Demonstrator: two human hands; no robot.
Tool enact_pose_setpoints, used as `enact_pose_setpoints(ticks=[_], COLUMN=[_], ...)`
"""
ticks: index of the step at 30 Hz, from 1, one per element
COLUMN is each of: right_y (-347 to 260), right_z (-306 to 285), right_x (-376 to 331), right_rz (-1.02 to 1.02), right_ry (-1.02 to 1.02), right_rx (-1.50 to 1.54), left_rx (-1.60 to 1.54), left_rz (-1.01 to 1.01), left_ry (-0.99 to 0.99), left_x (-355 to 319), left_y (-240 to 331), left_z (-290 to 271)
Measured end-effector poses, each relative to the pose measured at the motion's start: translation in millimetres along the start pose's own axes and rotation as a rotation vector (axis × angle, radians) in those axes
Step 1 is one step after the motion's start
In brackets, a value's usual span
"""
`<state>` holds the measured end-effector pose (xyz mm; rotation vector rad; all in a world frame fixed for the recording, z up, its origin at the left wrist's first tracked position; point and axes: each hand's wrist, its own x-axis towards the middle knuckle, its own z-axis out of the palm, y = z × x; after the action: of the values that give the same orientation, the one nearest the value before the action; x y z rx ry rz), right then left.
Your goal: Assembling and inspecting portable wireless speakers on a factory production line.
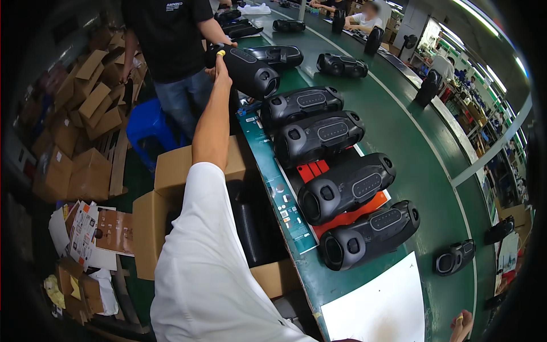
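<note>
My left arm, in a white sleeve, stretches far forward. My left hand (220, 73) is closed on the near end of a black cylindrical speaker (246, 69), which it holds over the table's far left edge. A co-worker's hand (232, 44) is at the same speaker's far side. Yellow covers a fingertip of my left hand. Several black speakers (356, 188) lie in a row beside it on the table. My right hand (461, 326) shows at the lower right edge, fingers curled, with a yellow bit at a fingertip; whether it holds anything is hidden.
An open cardboard box (149, 236) with a dark speaker inside stands left of the table. Beyond it are a blue stool (149, 128) and a co-worker in black (166, 40). A white sheet (379, 302) lies near me. More speakers rest on the green surface (419, 165).
</note>
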<state>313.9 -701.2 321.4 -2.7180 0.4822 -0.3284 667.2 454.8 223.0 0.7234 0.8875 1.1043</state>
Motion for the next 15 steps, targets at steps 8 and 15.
enact_pose_setpoints(ticks=[8, 15], right_y=[36.8, 39.4], right_z=[10.0, 9.8], right_x=[-0.3, -41.2], right_rz=[0.131, 0.311], right_ry=[-0.151, -0.066], right_rx=[0.317, 0.308], left_rx=[0.405, 1.326], left_rz=[-0.04, 0.702], left_ry=[-0.148, -0.468], left_x=[-6.5, -86.8], left_y=[0.0, -38.8], left_z=[12.8, 78.4])
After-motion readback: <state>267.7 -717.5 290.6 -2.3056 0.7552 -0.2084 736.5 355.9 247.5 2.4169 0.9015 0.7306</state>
